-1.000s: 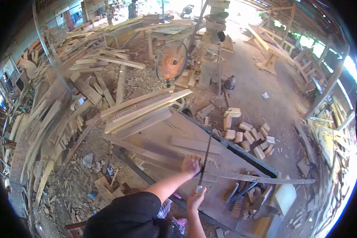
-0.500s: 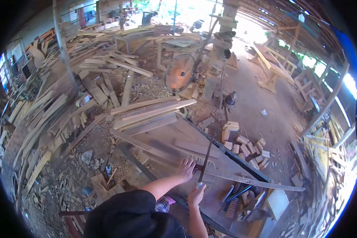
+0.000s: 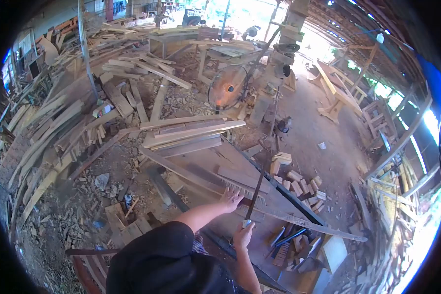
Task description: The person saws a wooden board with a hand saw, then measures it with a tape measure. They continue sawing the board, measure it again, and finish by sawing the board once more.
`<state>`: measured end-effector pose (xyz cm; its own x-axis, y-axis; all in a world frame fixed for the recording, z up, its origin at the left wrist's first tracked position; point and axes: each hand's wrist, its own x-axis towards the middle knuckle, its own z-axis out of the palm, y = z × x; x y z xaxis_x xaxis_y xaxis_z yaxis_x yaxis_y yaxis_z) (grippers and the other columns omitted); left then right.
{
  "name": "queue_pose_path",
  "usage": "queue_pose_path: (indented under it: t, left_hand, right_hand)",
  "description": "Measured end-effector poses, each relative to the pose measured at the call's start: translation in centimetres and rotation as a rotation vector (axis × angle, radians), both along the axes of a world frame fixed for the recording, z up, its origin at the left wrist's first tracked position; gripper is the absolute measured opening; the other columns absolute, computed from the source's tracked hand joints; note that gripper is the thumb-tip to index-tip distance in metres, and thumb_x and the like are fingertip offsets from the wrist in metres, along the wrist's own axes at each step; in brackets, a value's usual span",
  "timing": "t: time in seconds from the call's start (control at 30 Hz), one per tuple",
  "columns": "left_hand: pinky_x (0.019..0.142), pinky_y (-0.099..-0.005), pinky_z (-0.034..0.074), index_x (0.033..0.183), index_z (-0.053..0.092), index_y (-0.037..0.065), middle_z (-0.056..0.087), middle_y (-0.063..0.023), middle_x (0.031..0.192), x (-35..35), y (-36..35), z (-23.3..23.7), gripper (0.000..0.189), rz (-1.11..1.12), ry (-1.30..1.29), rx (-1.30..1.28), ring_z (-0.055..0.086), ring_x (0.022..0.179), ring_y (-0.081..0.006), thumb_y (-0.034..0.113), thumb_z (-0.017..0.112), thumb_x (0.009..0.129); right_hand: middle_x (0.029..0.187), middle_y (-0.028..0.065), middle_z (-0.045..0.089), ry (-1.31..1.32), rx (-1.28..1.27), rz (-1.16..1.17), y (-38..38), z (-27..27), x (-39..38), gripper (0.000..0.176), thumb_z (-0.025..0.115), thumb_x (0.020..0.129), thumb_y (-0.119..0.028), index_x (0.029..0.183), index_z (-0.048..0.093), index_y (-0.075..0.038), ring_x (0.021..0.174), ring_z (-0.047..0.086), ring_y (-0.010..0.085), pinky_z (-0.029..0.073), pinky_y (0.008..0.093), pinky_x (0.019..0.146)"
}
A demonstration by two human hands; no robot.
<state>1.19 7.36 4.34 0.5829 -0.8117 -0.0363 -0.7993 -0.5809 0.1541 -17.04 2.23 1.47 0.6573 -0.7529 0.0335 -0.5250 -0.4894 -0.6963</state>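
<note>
My right hand (image 3: 242,236) is closed round the pale handle of a handsaw (image 3: 257,196). Its long dark blade appears nearly edge-on, slanting up and away across the work. Fingers spread, my left hand (image 3: 232,200) lies on wood just left of the blade. Beside its fingertips a row of comb-like cuts shows along the edge of a wooden piece (image 3: 240,179). A long, slightly curved wooden strip (image 3: 304,222) runs from near the blade to the right. Where the blade meets the wood is too small to make out.
The workbench (image 3: 196,159) carries stacked boards (image 3: 191,132) at its far end. Hand tools (image 3: 291,240) lie at its right near corner. Cut blocks (image 3: 304,186) sit on the ground beyond. A round fan (image 3: 229,87) stands ahead; lumber piles (image 3: 59,127) fill the left.
The camera view has shifted a little. My right hand and the handsaw have moved slightly, and the blade leans a bit more to the right. My left hand stays on the wood.
</note>
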Motion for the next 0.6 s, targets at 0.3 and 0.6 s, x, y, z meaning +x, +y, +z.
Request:
queue_pose_path:
  t: [0.3, 0.6]
  left_hand:
    - [0.099, -0.0512, 0.036, 0.122, 0.06, 0.015, 0.047, -0.0181, 0.135, 4.4, 0.1, -3.4, 0.036, -0.298, 0.112, -0.215, 0.045, 0.123, -0.0374, 0.025, 0.041, 0.093]
    - [0.098, -0.0515, 0.037, 0.122, 0.058, 0.011, 0.049, -0.018, 0.132, 7.6, 2.0, -2.8, 0.035, -0.352, 0.196, -0.288, 0.047, 0.122, -0.034, 0.021, 0.044, 0.091]
  right_hand:
    - [0.092, 0.0312, 0.063, -0.148, -0.12, -0.168, 0.5, -2.5, 1.3, 0.059, 0.066, 0.086, -0.02, 0.131, 0.04, 0.008, 0.087, 0.063, 0.0481, 0.049, 0.0488, 0.074]
    - [0.098, 0.0335, 0.062, -0.019, 0.083, -0.222, 3.4, 1.8, 4.4, 0.056, 0.065, 0.086, -0.019, 0.127, 0.045, 0.014, 0.091, 0.062, 0.048, 0.049, 0.0473, 0.079]
